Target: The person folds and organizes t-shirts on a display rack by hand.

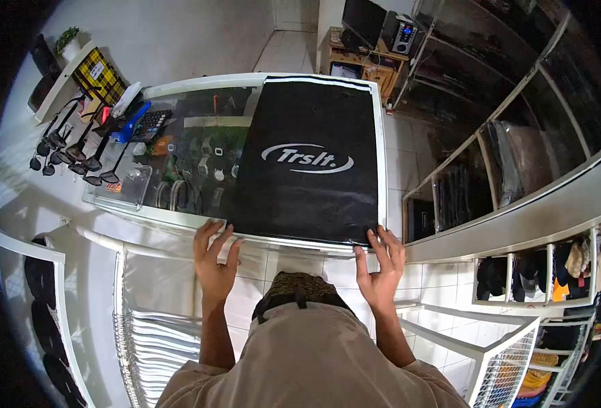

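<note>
A black plastic bag [300,204] printed "Trslt." in white lies flat over the right half of a glass display counter [192,221]. My left hand [215,265] rests at the counter's front edge, by the bag's lower left corner, fingers apart. At the lower right corner, my right hand [381,268] touches the edge with its fingers spread. Neither hand holds anything. Under the glass to the left, several watches [204,165] are visible.
Sunglasses [91,163] on a stand, a calculator [152,125] and a blue tool-like object [132,122] sit at the counter's left end. Behind are a monitor [364,22] and a speaker [404,37]. Shelves [498,224] flank the right; a hanger rack [120,299] stands left.
</note>
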Tool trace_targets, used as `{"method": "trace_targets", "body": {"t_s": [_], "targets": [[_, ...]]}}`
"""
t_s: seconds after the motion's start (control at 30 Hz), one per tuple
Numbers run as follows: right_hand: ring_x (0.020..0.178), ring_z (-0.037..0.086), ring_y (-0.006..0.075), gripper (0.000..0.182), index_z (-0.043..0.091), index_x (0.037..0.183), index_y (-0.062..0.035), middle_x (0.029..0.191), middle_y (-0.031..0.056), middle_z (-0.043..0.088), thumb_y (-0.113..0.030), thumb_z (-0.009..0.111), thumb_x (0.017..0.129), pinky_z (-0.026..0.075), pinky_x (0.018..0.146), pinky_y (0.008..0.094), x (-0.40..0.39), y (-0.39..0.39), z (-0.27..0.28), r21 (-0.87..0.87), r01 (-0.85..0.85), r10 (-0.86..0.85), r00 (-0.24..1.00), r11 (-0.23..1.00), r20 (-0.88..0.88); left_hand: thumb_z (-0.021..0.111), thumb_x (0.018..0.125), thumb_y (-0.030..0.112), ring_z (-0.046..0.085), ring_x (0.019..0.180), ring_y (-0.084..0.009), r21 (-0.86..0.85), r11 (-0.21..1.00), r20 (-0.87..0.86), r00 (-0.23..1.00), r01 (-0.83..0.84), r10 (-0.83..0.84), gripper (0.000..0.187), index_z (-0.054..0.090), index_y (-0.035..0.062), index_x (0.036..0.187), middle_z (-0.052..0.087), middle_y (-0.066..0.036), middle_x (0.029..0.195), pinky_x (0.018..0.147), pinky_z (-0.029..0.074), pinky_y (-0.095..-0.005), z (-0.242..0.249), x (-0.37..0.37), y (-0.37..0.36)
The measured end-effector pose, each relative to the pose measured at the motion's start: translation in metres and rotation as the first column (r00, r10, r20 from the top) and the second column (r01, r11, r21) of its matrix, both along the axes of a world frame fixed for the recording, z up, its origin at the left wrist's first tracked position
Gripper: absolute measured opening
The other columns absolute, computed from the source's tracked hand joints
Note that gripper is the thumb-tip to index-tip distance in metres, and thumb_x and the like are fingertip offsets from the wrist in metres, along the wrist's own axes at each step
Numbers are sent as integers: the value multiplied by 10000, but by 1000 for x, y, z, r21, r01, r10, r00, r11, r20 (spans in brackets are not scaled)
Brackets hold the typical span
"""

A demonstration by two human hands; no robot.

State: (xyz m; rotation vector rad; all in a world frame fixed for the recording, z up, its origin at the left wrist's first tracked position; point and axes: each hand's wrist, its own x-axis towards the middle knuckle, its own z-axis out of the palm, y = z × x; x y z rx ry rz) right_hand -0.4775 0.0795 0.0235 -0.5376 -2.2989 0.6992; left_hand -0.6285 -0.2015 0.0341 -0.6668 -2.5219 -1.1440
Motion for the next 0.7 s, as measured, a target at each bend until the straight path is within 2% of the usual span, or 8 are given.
{"method": "trace_targets", "body": {"t_s": [0.07, 0.23, 0.3, 0.37, 0.43, 0.47, 0.63, 0.7], "targets": [[1315, 528, 364, 467, 676, 1317, -34, 1375, 202, 589, -149, 782, 877, 394, 1101, 473, 8, 4, -5, -54, -51, 48, 998, 997, -49, 789, 871, 96, 549, 1291, -390, -23, 988, -122, 981, -156, 152, 351, 724, 31, 1209, 667, -162, 1248, 1098, 409, -511, -2, 19, 7], [1281, 553, 362, 551, 581, 1402, -10, 1369, 233, 567, -89, 763, 888, 445, 1078, 455, 46, 5, -10, -90, -36, 24, 991, 995, -130, 784, 871, 78, 575, 1265, -381, -12, 993, -87, 989, -118, 116, 428, 677, 40, 1283, 683, -164, 1226, 1068, 445, -471, -16, 67, 4], [1250, 572, 361, 517, 599, 1376, -7, 1334, 227, 580, -67, 754, 887, 467, 1053, 439, 72, 2, -10, -139, 15, -40, 984, 990, -174, 781, 872, 68, 607, 1224, -347, 83, 997, 82, 996, 9, -16, 414, 681, 39, 1273, 688, -159, 1222, 1034, 472, -439, -16, 86, 4], [1225, 585, 371, 488, 613, 1352, -4, 1313, 225, 585, -51, 744, 885, 475, 1040, 431, 101, -7, -9, -121, 71, -95, 974, 990, -208, 783, 873, 64, 660, 1122, -308, 76, 994, 38, 996, 72, -75, 420, 679, 37, 1278, 702, -154, 1191, 981, 503, -406, -14, 101, 9], [1207, 593, 373, 461, 631, 1325, 1, 1291, 221, 597, -43, 739, 879, 482, 1028, 433, 139, -21, -13, -120, 140, -161, 968, 983, -193, 775, 887, 78, 696, 1029, -292, 165, 969, 135, 969, 182, -205, 421, 676, 44, 1295, 723, -154, 1119, 950, 514, -398, -12, 118, 12], [1179, 609, 371, 427, 656, 1297, -21, 1268, 211, 612, -36, 731, 877, 497, 1006, 434, 157, -30, -15, -123, 181, -203, 958, 976, -200, 763, 903, 91, 718, 986, -277, 101, 961, 80, 961, 258, -266, 418, 672, 46, 1309, 736, -155, 1063, 913, 527, -382, -17, 123, 10], [1147, 628, 357, 351, 700, 1229, -55, 1246, 198, 629, -42, 725, 879, 513, 980, 426, 258, -95, -15, -172, 387, -409, 905, 906, -116, 757, 911, 99, 725, 955, -263, 223, 875, 224, 851, 430, -476, 362, 701, 29, 1261, 741, -161, 1032, 863, 542, -361, -20, 183, 20], [1143, 629, 352, 332, 707, 1208, -44, 1239, 200, 633, -50, 728, 878, 511, 982, 427, 301, -118, -9, -240, 414, -438, 897, 878, -54, 722, 940, 95, 717, 967, -211, 289, 821, 254, 788, 492, -561, 342, 690, -2, 1266, 753, -144, 1048, 893, 537, -334, -24, 215, 25]]}}
